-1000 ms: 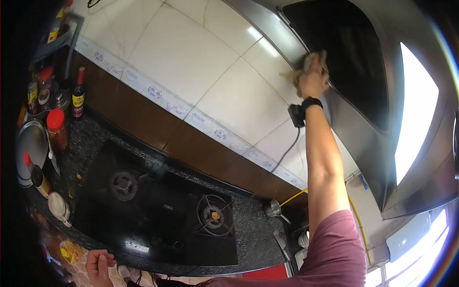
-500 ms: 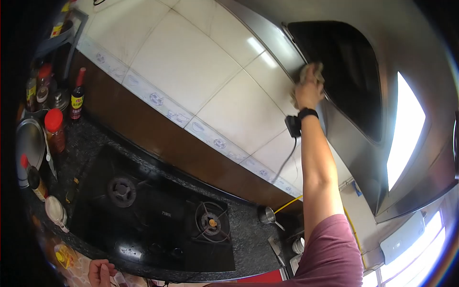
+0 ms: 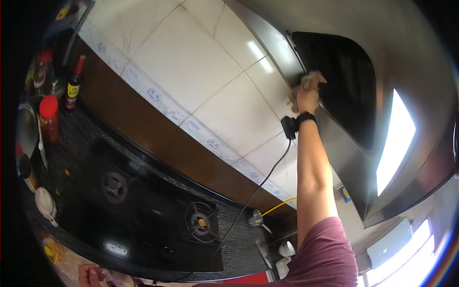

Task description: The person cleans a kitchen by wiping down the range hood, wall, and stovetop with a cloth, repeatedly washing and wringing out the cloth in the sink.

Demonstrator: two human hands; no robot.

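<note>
My right hand (image 3: 307, 99) is raised to the range hood (image 3: 306, 57), its fingers closed on a crumpled beige cloth (image 3: 313, 77). The cloth presses against the metal beside the hood's dark recessed panel (image 3: 344, 81). Around my right wrist is a black strap with a small black box (image 3: 289, 127), from which a cable hangs down across the stove. At the lower left edge, my left hand (image 3: 91, 275) is low in front of the counter, partly cut off. Its fingers are loosely curled and slightly apart, with nothing visible in them.
Below lies a black gas stove (image 3: 143, 215) with two burners. Bottles, including a red-capped sauce bottle (image 3: 74, 83), and a red-lidded jar (image 3: 49, 119) crowd the left counter. A small metal pot (image 3: 256, 218) and a knife (image 3: 263, 253) lie right of the stove.
The cloth in my right hand has shifted slightly down along the hood's edge. The wrist cable now hangs across the stove. The view has tilted a little.
</note>
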